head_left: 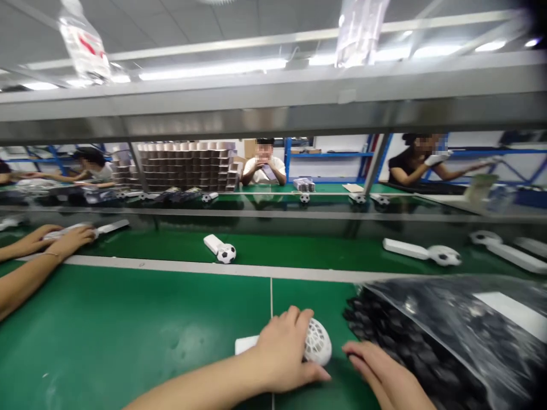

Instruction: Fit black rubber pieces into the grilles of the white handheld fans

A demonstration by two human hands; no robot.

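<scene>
At the bottom centre, the left hand (282,353) clamps a white handheld fan (318,341) down on the green bench mat (128,341), fingers wrapped over the mesh grille, a firm hold that keeps it steady. The right hand (384,370) lies apart but close, empty, beside a clear bag (448,330) of small black parts. Beyond, soccer-ball fans (220,251) sit on the green conveyor belt (299,250); a co-worker's hands (70,240) hold another at the left.

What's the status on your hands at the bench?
Left hand gripping white handheld fan. Right hand open, beside bagged black parts. Nothing in the way.
</scene>
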